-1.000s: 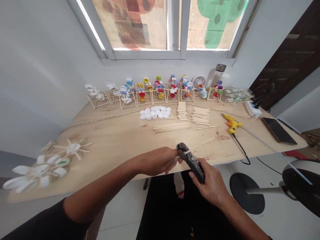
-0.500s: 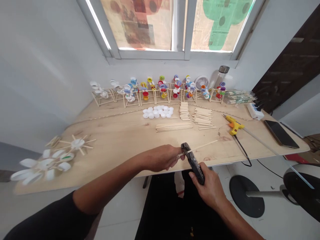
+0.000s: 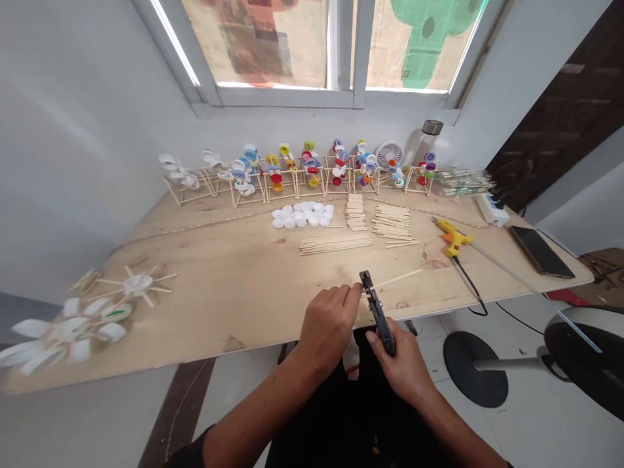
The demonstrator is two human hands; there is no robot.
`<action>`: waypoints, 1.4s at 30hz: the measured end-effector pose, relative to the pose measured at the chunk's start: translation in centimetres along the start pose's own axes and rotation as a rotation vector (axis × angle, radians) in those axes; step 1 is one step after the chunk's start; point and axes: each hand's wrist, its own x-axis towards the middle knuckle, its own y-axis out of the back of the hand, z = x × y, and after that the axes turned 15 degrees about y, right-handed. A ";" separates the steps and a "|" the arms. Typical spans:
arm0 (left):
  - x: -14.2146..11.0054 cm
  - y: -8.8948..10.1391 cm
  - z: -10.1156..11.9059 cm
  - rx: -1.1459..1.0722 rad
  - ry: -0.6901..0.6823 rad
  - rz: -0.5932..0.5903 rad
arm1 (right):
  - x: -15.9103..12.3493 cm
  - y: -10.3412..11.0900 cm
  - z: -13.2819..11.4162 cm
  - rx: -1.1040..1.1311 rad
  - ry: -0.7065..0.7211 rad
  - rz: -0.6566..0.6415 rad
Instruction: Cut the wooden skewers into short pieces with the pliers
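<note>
My right hand [image 3: 405,364] is wrapped round the handles of a dark pair of pliers [image 3: 376,313], above the table's front edge. A thin wooden stick [image 3: 397,279] crosses the pliers' jaws, its far end pointing right over the table. My left hand [image 3: 327,328] is closed on the stick's left end, close beside the jaws, with its fingertips partly hidden. Beyond the hands lie a row of long wooden sticks [image 3: 336,244] and two piles of shorter sticks [image 3: 391,222]. A cluster of white bottle caps [image 3: 303,216] sits to their left.
Several small stick frames with coloured cap wheels [image 3: 311,169] line the wall. A yellow glue gun [image 3: 454,239], a phone [image 3: 541,251] and a power strip [image 3: 492,210] are on the right. White cap wheels [image 3: 68,330] lie at the left, near a stick wheel [image 3: 138,285].
My left hand has turned so its back faces up, and its forearm has swung in toward the body. The pliers have tilted slightly more upright, with the stick still across their jaws.
</note>
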 end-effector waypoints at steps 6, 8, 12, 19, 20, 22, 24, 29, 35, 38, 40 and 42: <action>-0.2 -0.8 0.1 0.005 0.010 0.173 | 0.0 -0.4 -0.6 0.088 -0.006 -0.002; -0.2 -1.0 -0.1 -0.002 -0.014 0.220 | 0.0 -0.5 -0.7 0.110 -0.017 -0.006; -0.1 -1.2 -0.7 -0.002 -0.081 0.260 | 0.1 -0.6 -1.0 0.155 -0.044 0.016; 0.1 -1.0 -1.6 -0.078 -0.185 0.234 | -0.3 0.5 -2.0 0.221 -0.067 -0.026; 0.1 -1.0 -1.6 -0.114 -0.179 0.209 | -0.4 0.6 -2.1 0.217 -0.066 -0.030; -0.1 -0.9 -1.7 -0.198 -0.159 0.147 | -0.5 0.9 -2.1 0.198 -0.067 -0.034; -0.1 -0.6 -1.7 -0.267 -0.132 0.082 | -0.6 0.9 -2.1 0.179 -0.069 -0.038; 0.3 1.0 -1.4 -0.420 -0.042 -0.113 | -0.8 0.8 -1.8 0.148 -0.056 -0.040; 1.1 2.5 -1.3 -0.589 0.055 -0.322 | -0.9 0.8 -1.7 0.060 -0.026 -0.032; 0.9 1.8 -1.3 -0.565 0.057 -0.268 | -0.8 0.6 -1.5 0.025 -0.015 -0.026; 0.6 1.0 -1.1 -0.518 0.036 -0.166 | -0.8 0.4 -1.3 0.018 -0.033 -0.022; 0.2 0.1 -1.0 -0.445 0.001 -0.038 | -0.7 0.1 -1.2 0.044 -0.047 -0.017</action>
